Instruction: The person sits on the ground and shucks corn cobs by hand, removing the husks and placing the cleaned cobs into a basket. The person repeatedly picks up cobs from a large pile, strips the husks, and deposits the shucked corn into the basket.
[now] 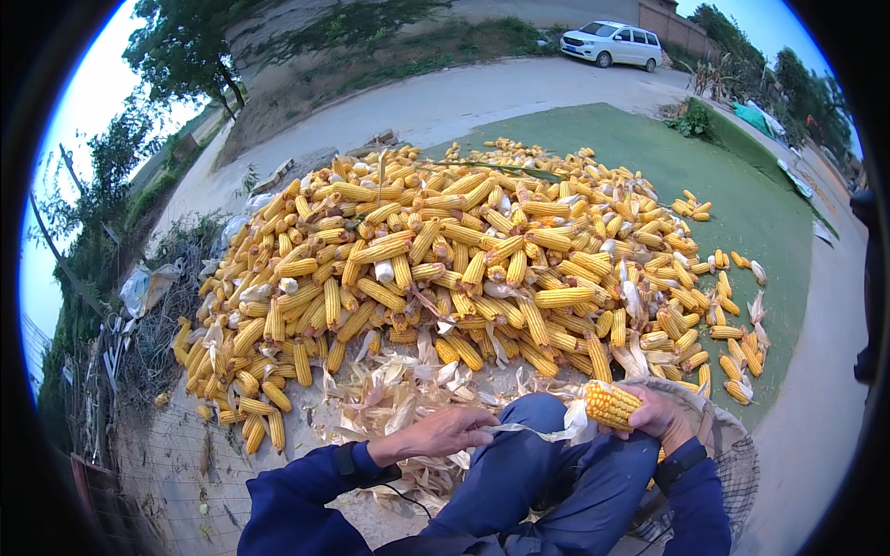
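My right hand (653, 411) grips a yellow corn cob (610, 405) above my right knee. Pale husk (574, 421) hangs from the cob's left end, and a thin strip of it stretches left across my thigh. That strip's far end is pinched between the thumb and fingers of my left hand (448, 432), by my left knee. In front of me rises a large pile of husked corn cobs (487, 257), a few with husk still on them. Loose dry husks (410, 396) lie on the ground between the pile and my legs.
A wicker basket with a checked cloth lining (737, 452) stands at my right, partly behind my arm. Green matting (758, 222) lies under the pile's right side, with scattered cobs on it. Dry brush and plastic bags (142, 288) are at the left. A white van (612, 43) is parked beyond the road.
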Available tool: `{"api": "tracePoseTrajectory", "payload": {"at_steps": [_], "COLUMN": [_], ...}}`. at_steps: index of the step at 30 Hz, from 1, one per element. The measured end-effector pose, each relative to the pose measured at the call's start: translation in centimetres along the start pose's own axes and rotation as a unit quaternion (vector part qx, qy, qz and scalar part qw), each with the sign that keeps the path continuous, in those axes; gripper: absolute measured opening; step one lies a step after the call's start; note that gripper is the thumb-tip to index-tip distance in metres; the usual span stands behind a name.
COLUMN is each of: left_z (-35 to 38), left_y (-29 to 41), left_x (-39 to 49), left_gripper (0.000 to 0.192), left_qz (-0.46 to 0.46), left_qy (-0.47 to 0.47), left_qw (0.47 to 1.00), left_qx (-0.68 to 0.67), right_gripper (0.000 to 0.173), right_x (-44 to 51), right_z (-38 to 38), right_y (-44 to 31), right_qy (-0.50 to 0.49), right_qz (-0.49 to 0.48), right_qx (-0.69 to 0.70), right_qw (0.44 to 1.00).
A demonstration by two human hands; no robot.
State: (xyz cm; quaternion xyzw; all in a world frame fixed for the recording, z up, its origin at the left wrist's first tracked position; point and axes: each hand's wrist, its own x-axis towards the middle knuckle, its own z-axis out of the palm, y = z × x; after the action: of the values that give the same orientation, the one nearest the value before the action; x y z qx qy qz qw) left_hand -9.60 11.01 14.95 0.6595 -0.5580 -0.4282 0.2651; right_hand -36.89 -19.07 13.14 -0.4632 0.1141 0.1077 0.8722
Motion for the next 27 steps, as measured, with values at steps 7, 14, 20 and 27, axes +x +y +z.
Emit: {"api": "tracePoseTrajectory", "payload": {"at_steps": [7,14,20,27], "left_z": [0.8,0.5,1.2,1.8], "left_y": [-1.1,-4.3,-7.7,-7.4], "left_x": [1.1,1.7,2.5,6.2], "left_gripper": [0.072,0.05,0.048,0.052], "left_qz": [0.073,-0.077,-0.132,-0.055], "left_qy": [0.084,0.092,0.113,0.103], "left_qw": [0.994,0.987,0.969,0.967], "left_qx": [-0.018,-0.111,-0.178,-0.228], "right_gripper": [0.088,0.084,0.082,0.076], "right_x": [-2.0,-10.9,-11.9,-6.4], "right_z": [1.5,1.0,0.3,-1.3], "right_y": [-0.1,2.1,6.4,6.6], "right_qy": [0.063,0.245,0.317,0.31], "right_qz": [-0.089,-0.171,-0.139,-0.14], "right_qx": [0.032,0.032,0.076,0.122], "right_qw": [0.994,0.954,0.935,0.933]}}
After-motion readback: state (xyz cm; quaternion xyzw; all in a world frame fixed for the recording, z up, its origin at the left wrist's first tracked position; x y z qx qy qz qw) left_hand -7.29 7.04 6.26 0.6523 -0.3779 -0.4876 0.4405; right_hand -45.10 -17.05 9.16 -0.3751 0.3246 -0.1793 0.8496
